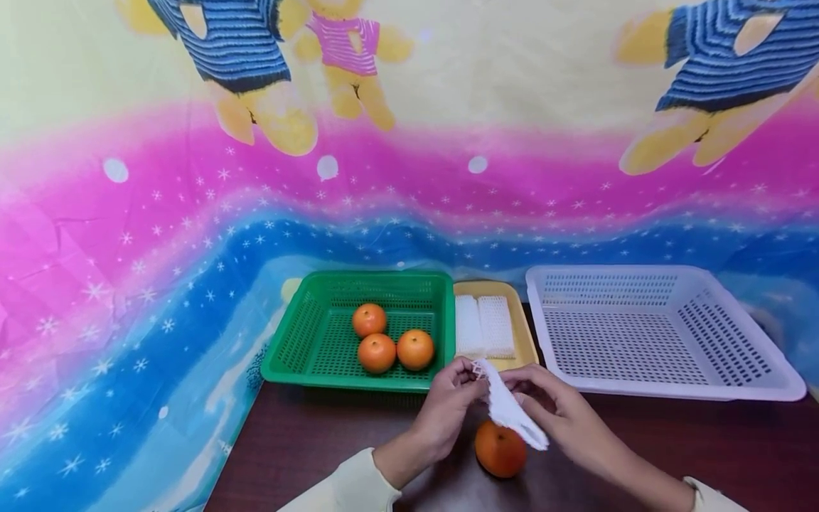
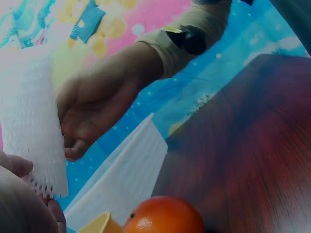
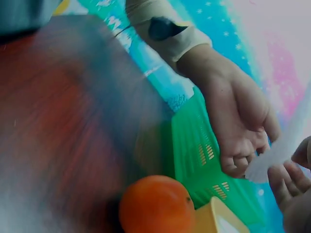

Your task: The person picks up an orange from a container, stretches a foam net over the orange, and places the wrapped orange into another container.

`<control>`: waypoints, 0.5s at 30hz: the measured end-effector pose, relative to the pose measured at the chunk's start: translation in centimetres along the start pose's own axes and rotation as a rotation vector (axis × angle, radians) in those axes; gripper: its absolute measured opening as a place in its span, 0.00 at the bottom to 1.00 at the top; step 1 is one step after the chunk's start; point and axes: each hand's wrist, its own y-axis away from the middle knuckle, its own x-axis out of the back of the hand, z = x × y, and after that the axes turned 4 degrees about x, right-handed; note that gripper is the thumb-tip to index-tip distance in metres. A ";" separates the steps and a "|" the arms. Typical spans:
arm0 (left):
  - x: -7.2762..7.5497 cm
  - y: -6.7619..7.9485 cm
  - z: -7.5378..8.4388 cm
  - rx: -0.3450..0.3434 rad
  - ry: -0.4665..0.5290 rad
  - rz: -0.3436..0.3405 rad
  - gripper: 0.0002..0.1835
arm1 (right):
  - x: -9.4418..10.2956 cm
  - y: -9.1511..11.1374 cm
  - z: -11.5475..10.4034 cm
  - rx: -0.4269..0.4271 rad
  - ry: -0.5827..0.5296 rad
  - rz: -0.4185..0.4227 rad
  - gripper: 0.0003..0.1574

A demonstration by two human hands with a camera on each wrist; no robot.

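Observation:
Both hands hold a white foam fruit net (image 1: 508,409) in front of the baskets, over an orange (image 1: 501,449) on the dark table. Fingers and thumb of the left hand (image 1: 450,405) pinch the net's end with the open mesh. On the other side the right hand (image 1: 569,419) has its thumb and fingers at the net's edge. The left wrist view shows the flattened net (image 2: 34,116) hanging between the two hands, its lower edge toothed. That same orange (image 3: 158,206) appears low in the right wrist view, below both hands.
A green basket (image 1: 358,385) at the back left contains three oranges (image 1: 376,353). Beside it, a yellow tray (image 1: 526,341) holds stacks of white foam nets (image 1: 495,327). The white basket (image 1: 665,390) stands at the back right. Behind hangs a printed cloth (image 1: 409,178).

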 end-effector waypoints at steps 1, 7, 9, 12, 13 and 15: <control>0.0 0.1 0.0 -0.007 -0.013 -0.019 0.06 | 0.0 -0.1 0.0 -0.064 -0.031 0.017 0.17; 0.0 0.4 -0.3 -0.085 -0.099 -0.112 0.12 | 0.0 -0.7 -0.1 -0.439 -0.208 0.072 0.27; -0.1 0.5 -0.2 -0.095 -0.119 -0.110 0.10 | 0.1 -0.8 0.0 -0.512 -0.256 0.064 0.34; -0.1 0.5 -0.1 -0.100 -0.149 -0.103 0.07 | 0.3 -0.8 0.3 -0.585 -0.320 0.040 0.40; 0.0 0.5 -0.1 -0.101 -0.157 -0.107 0.07 | 0.3 -0.8 0.5 -0.601 -0.345 0.033 0.41; 0.2 0.4 -0.3 -0.115 -0.179 -0.112 0.08 | 0.4 -0.7 0.8 -0.612 -0.394 0.007 0.40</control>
